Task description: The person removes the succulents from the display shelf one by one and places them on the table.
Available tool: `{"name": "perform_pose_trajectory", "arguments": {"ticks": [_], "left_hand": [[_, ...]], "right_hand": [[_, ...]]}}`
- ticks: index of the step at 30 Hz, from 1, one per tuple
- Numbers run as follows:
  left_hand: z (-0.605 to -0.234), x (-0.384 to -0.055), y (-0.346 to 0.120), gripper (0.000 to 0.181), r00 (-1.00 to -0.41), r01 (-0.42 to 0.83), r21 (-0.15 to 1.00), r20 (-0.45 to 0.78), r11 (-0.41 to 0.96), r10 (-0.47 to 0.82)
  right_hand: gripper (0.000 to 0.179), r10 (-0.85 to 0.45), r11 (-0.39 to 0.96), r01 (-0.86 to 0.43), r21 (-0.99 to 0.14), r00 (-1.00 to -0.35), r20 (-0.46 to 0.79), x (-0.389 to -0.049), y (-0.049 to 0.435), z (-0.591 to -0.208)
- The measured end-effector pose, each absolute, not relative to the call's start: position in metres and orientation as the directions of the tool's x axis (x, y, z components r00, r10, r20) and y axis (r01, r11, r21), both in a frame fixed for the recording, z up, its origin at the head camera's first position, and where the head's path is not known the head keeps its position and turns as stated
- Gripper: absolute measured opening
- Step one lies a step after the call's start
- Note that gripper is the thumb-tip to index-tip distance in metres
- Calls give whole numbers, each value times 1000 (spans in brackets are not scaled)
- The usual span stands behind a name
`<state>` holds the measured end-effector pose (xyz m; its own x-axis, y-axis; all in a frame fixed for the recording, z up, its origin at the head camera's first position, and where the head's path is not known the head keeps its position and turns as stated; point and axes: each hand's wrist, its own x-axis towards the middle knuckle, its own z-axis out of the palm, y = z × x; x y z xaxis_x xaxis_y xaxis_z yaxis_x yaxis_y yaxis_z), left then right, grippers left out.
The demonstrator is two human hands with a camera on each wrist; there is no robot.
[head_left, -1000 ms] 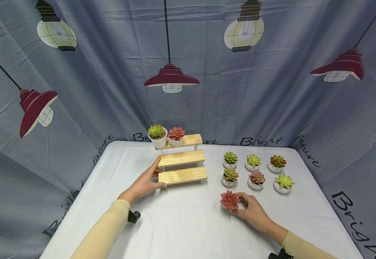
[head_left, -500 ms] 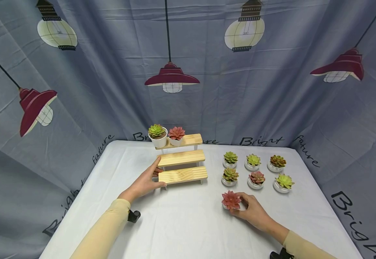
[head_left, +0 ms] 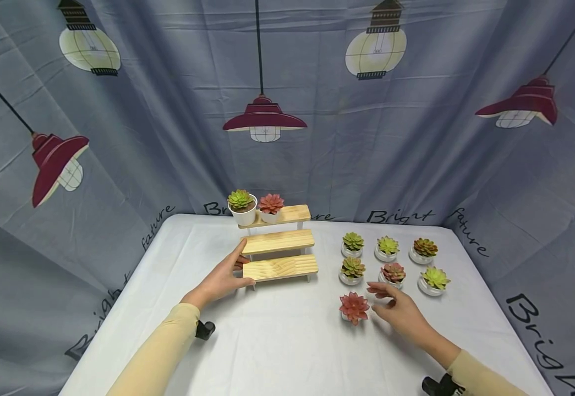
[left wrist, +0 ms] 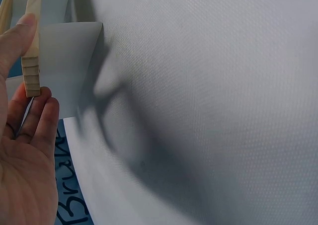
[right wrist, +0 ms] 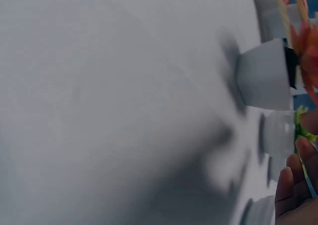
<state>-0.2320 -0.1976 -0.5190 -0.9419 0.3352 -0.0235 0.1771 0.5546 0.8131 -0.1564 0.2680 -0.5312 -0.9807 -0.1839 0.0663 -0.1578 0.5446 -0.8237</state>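
Observation:
At the left end of the three-step wooden plant stand (head_left: 280, 268), my left hand (head_left: 222, 283) grips the lowest board. Its thumb lies on one side of the board (left wrist: 32, 51) and its fingers on the other, as the left wrist view shows. A red potted succulent (head_left: 354, 307) stands upright on the white cloth. Just right of it is my right hand (head_left: 403, 316), apart from the plant, fingers spread and holding nothing. The right wrist view shows that plant's white pot (right wrist: 266, 76) beside the fingertips. On the top board sit a green succulent (head_left: 241, 206) and a red succulent (head_left: 270, 207) in white pots.
Several small succulents in clear-looking pots stand in two rows at the right, among them a reddish one (head_left: 393, 274) near my right fingers and a bright green one (head_left: 434, 279). A grey-blue curtain (head_left: 287, 165) hangs behind the table.
My right hand has let go of the red succulent and drawn back to the right, its fingers opening. The plant stays upright on the cloth. My left hand keeps its grip.

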Motion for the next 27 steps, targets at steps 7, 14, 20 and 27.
{"name": "perform_pose_trajectory", "arguments": {"ticks": [7,14,20,27], "left_hand": [[-519,-232,-198,117,-944,178,810,-21,559,330],[-520,-232,-198,117,-943,180,809,-20,559,332],[-520,-233,-199,117,-942,175,815,-24,553,334],[-520,-233,-199,116,-940,188,809,-15,557,340]], "right_hand": [[50,-170,541,-241,-806,-970,176,-171,264,-499],[54,-179,495,-247,-833,-967,180,-195,244,-467],[59,-228,487,-279,-827,-955,188,-219,222,-444],[65,-243,499,-284,-819,-953,182,-240,196,-426]]}}
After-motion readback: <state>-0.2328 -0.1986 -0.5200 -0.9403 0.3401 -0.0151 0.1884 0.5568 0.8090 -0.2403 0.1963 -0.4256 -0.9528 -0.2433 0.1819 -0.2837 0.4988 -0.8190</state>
